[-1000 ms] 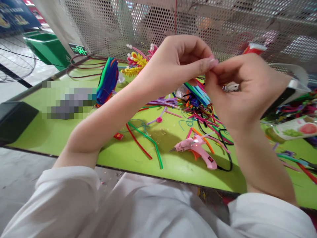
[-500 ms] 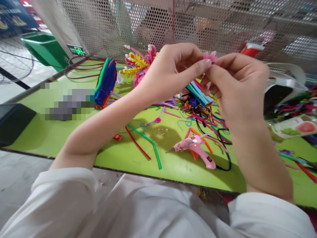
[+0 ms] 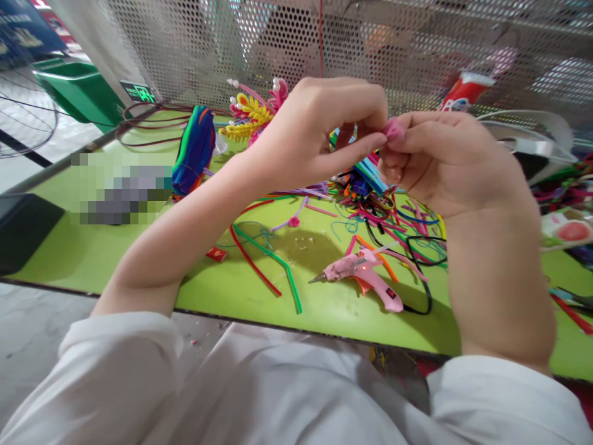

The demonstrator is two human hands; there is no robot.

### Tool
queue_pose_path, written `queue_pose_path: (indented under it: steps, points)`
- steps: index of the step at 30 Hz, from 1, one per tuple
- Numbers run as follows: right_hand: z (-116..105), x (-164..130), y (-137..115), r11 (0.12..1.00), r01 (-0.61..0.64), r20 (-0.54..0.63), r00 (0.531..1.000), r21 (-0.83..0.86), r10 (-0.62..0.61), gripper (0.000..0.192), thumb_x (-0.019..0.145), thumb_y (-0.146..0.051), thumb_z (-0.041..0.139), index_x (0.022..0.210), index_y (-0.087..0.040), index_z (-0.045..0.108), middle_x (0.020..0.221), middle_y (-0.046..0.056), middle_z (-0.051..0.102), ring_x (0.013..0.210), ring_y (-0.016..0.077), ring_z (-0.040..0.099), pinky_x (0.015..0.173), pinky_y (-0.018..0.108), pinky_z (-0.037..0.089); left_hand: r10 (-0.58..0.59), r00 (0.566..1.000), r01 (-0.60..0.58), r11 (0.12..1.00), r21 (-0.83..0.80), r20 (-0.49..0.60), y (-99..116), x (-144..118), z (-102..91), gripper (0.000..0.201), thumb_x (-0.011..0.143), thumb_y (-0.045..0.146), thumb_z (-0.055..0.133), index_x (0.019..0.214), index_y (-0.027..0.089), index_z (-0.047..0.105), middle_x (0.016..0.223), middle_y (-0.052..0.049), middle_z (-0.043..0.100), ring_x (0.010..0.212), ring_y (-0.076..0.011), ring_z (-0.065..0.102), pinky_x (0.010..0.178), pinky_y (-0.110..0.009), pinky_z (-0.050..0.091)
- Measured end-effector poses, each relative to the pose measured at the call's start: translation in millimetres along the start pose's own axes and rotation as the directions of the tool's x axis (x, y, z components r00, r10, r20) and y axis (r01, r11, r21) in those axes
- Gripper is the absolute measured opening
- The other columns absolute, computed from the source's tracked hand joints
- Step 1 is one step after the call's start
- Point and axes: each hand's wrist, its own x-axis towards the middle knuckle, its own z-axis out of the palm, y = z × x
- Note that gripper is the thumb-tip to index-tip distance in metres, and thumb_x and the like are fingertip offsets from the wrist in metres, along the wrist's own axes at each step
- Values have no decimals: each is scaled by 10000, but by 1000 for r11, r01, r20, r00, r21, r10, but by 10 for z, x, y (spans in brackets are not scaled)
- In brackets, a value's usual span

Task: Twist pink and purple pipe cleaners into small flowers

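A small pink pipe-cleaner flower [image 3: 395, 131] is held up over the table, its shape partly hidden by fingers. My right hand [image 3: 447, 157] pinches it between thumb and forefinger, the other fingers curled below. From the other side, my left hand [image 3: 331, 127] has its thumb and fingertips closed on the flower's left edge. Beneath the hands, a pink hot glue gun [image 3: 365, 272] lies on the green table [image 3: 250, 309], nozzle to the left and a small light glowing. A purple pipe cleaner with a tiny magenta flower [image 3: 294, 221] lies behind it.
A blue pipe-cleaner bundle [image 3: 193, 151] stands left of a yellow and pink pipe-cleaner piece [image 3: 250, 117]. Loose red and green pipe cleaners [image 3: 291, 287] lie near the front edge. A perforated metal panel [image 3: 199, 49] rises behind, with a red canister [image 3: 466, 91] before it. The glue gun's black cord [image 3: 428, 290] loops rightward.
My right hand has turned and shifted slightly right and down. The flower has turned with it, its petals less spread to view. My left fingers have straightened somewhat and show a wider gap.
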Motion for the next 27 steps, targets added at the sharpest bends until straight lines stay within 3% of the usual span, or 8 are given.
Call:
queue_pose_path:
  steps: [4,7,9,12,16,20,24,27]
  points:
    - [-23,-9,-11,997,-80,5,997,-20,80,149,747,-152,788,633,-162,692,557,-16,594,476,57,521,458,158,472,-17,1000,17,990,-141,6,12,-14,2,103,940,262,646,931,192,722,837,10,674,734,-56,525,711,-207,445]
    - [-60,-3,-16,993,-112,-1,994,-24,112,131,736,-113,761,624,-145,701,527,-13,586,443,53,511,430,152,451,-39,998,49,973,-226,52,25,-33,-8,187,957,289,633,1112,210,702,1046,-4,722,829,-73,591,720,-194,478]
    - [-78,7,-14,991,-131,18,991,-34,132,132,734,-97,759,616,-137,715,521,-1,588,429,59,517,421,160,440,20,990,1,989,-145,138,38,-38,-48,280,1010,337,562,1196,179,699,1118,-30,722,876,-72,613,737,-180,478]
    - [-64,9,-10,986,-138,19,990,-88,141,197,759,-100,803,596,-149,706,526,7,594,427,73,522,422,189,426,67,977,-69,998,1,204,52,-35,-107,369,1044,391,485,1136,147,746,1000,-31,714,850,-62,629,734,-163,458]
    - [28,-43,-18,979,66,-48,996,-195,-77,275,742,-241,927,626,-173,687,553,-24,612,484,57,541,461,187,409,-32,993,31,999,12,110,76,-35,-76,301,1005,355,548,1066,133,743,847,22,648,732,-29,592,687,-154,423]
    - [117,-115,-21,886,290,-104,932,-362,-348,269,779,-269,897,686,-167,666,604,-69,645,537,21,566,541,174,431,-170,985,158,916,-369,0,144,-30,18,158,963,272,624,987,129,688,831,31,638,628,-13,599,594,-165,429]
    - [130,-198,-45,743,352,-98,869,-569,-486,225,799,-247,864,727,-177,663,728,-57,707,647,40,620,603,207,464,-229,972,223,834,-505,51,228,-10,24,104,954,221,609,981,132,656,819,20,661,631,-52,661,572,-197,484]
    - [89,-267,-83,624,353,-5,868,-698,-497,174,864,-256,806,778,-206,663,770,-30,705,692,65,615,614,237,479,-251,959,282,833,-475,129,266,-3,-18,163,961,279,611,983,126,663,791,28,644,634,-39,647,602,-185,501]
